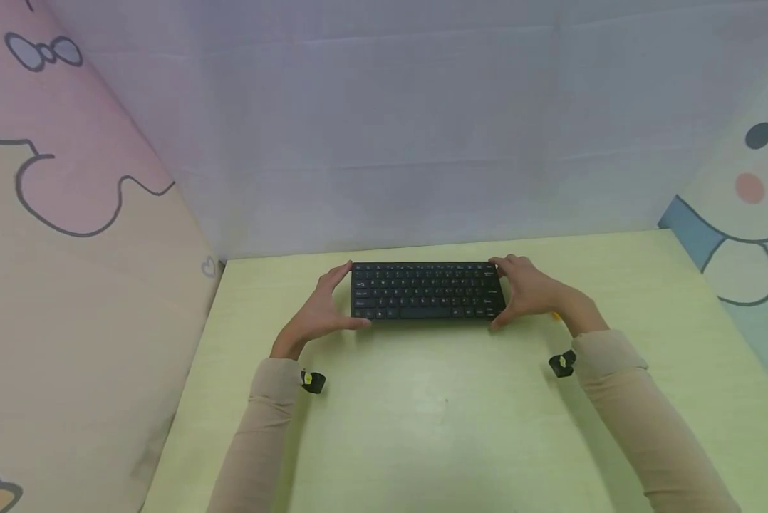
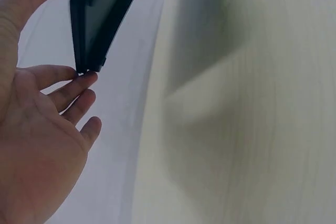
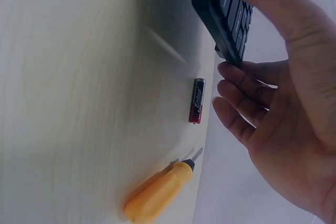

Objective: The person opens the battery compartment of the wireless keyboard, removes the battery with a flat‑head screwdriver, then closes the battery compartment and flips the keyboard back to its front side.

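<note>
A black keyboard point(image 1: 427, 292) is held level above the table between both hands, its keys facing up. My left hand point(image 1: 320, 306) grips its left end, thumb at the near corner and fingertips at the far corner. At the other end my right hand point(image 1: 528, 288) grips it the same way. The left wrist view shows the underside of the keyboard point(image 2: 107, 17) over its shadow, with the left hand point(image 2: 42, 124) at its edge. In the right wrist view the keyboard's keys point(image 3: 236, 17) show beside the thumb, and fingers of the right hand point(image 3: 294, 98) touch its far corner.
On the pale yellow table point(image 1: 422, 427), below the right hand, lie a red and black battery point(image 3: 197, 101) and a screwdriver with an orange handle point(image 3: 160, 192). A pale cloth wall point(image 1: 422, 142) stands behind the table, and printed panels point(image 1: 82, 320) flank it.
</note>
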The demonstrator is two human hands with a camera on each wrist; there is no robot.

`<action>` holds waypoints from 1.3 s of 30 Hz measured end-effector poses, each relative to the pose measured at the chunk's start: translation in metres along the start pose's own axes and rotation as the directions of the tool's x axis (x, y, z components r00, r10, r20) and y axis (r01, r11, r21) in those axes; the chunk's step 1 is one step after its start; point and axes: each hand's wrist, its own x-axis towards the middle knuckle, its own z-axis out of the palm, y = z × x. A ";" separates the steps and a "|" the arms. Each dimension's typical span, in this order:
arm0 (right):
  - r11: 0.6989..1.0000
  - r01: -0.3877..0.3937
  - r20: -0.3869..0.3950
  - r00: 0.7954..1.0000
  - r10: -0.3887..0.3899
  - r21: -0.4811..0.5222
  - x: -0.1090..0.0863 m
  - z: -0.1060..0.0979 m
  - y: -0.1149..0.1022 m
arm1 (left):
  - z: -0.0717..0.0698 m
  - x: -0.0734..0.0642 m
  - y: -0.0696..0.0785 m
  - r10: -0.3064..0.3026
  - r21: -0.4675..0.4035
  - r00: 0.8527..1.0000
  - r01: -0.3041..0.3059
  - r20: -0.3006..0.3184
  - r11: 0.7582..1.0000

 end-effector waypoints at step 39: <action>0.967 -0.078 0.029 0.996 0.088 -0.244 0.009 0.010 -0.017 | 0.023 0.021 -0.028 -0.034 0.221 0.999 0.029 0.020 0.975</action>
